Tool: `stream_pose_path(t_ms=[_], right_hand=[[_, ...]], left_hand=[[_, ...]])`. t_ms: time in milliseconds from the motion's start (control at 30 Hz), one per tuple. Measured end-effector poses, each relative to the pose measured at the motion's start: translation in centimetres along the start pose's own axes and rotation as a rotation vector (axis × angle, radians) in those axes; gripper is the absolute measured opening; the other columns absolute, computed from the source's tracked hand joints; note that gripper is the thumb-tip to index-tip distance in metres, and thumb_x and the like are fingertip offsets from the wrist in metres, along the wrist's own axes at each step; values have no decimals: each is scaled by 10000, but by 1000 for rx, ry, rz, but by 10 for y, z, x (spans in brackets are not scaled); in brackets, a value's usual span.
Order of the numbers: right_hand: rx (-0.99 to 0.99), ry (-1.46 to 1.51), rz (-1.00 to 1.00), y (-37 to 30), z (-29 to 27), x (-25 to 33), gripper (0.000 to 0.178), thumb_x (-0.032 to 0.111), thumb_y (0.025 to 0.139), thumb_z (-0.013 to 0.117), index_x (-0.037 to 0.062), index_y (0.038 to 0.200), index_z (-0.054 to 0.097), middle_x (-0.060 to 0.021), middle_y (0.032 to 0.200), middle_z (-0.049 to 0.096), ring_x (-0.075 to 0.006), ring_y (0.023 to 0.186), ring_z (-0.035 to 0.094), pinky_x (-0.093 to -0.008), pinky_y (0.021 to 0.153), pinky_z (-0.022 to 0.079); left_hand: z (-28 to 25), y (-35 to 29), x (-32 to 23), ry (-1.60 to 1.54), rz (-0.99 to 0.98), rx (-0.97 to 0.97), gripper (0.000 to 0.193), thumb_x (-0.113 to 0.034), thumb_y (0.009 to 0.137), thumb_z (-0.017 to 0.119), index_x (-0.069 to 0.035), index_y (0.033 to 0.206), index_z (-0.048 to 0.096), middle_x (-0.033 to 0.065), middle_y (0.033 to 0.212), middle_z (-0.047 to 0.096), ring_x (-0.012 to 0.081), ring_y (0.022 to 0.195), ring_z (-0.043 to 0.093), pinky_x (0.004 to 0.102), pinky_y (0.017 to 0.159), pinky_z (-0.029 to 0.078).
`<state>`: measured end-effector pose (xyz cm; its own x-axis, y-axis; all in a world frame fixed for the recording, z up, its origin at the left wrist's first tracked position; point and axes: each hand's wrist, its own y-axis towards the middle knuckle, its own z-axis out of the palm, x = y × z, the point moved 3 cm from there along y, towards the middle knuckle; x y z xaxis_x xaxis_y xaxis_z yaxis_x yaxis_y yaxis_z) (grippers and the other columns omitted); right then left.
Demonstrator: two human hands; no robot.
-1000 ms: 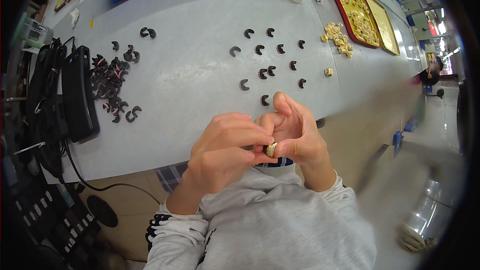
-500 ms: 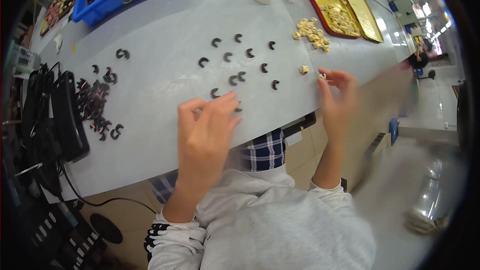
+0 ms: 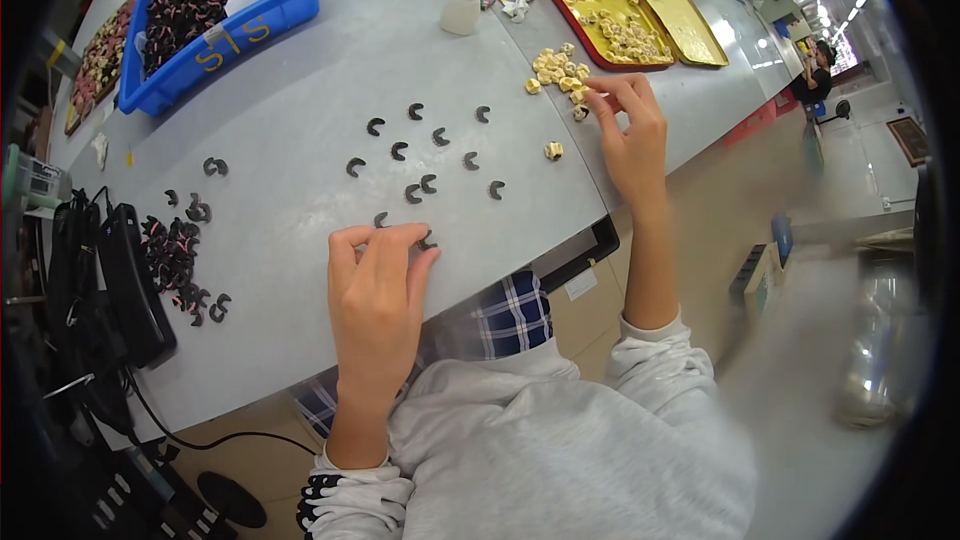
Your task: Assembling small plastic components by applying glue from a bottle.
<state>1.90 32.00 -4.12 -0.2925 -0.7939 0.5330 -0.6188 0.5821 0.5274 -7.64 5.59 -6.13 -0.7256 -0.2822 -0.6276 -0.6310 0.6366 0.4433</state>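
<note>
A grey table (image 3: 300, 120) carries a blue bin (image 3: 285, 22) at far left, a red-rimmed tray (image 3: 640, 67) at far right and scattered dark curved pieces (image 3: 399, 151) between; beyond it lie a tiled floor (image 3: 595, 315) and a distant person (image 3: 815, 85). A second ago both hands met over one small piece; now they are well apart. The left hand (image 3: 378, 285) has narrowed fingers around a dark curved piece, grip unclear. The right hand's (image 3: 635, 140) fingers, slightly parted, reach the cream pieces (image 3: 552, 65); I cannot tell whether they hold one.
</note>
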Motion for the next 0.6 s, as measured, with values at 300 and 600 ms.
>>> stream_pose_path(t_ms=[300, 600], right_hand=[[310, -77, -164, 20, 2, -12, 157, -68, 790, 638, -6, 934, 653, -98, 906, 583, -236, 843, 616, -329, 732, 492], [311, -93, -191, 21, -2, 1, 145, -42, 785, 671, -3, 918, 627, -100, 905, 582, -213, 801, 625, -309, 711, 514]], left_hand=[[-3, -5, -2, -37, -14, 1, 275, 29, 716, 733, -44, 954, 615, 63, 876, 607, 250, 882, 501, 341, 729, 456], [-5, -12, -2, -110, -8, -16, 323, 17, 698, 742, -55, 969, 581, 57, 914, 618, 248, 921, 490, 345, 748, 442]])
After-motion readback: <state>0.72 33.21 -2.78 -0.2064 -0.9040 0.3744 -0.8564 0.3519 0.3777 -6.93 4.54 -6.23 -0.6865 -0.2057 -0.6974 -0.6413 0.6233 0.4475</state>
